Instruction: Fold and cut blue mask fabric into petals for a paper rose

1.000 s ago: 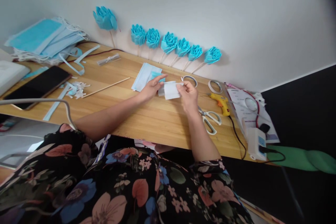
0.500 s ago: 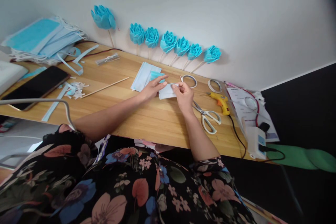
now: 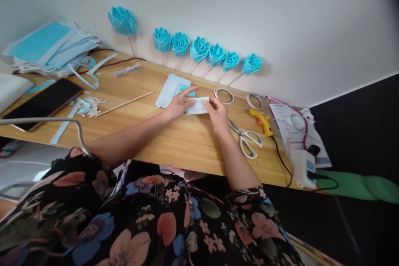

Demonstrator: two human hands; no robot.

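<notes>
Between my two hands is a small pale piece of face mask material [image 3: 198, 107], held just above the wooden table. My left hand [image 3: 179, 104] pinches its left edge with the thumb, the index finger stretched out to the right. At its right edge, my right hand [image 3: 218, 112] grips with thumb and fingers. Behind my left hand lie flat pale-blue mask pieces [image 3: 170, 89] with a brighter blue piece [image 3: 183, 88] on top. White-handled scissors [image 3: 246, 137] lie just right of my right wrist.
Several blue fabric roses [image 3: 199, 50] on sticks lean along the wall. Tape rolls [image 3: 224, 96], a yellow glue gun [image 3: 264, 122] and a power strip [image 3: 304, 168] are at right. A thin stick [image 3: 126, 103], scraps [image 3: 90, 107], a phone [image 3: 43, 102] and stacked masks [image 3: 51, 45] lie left.
Both hands have shifted slightly left with the mask piece. My right fingers have moved behind its edge, and more of the piece's face shows.
</notes>
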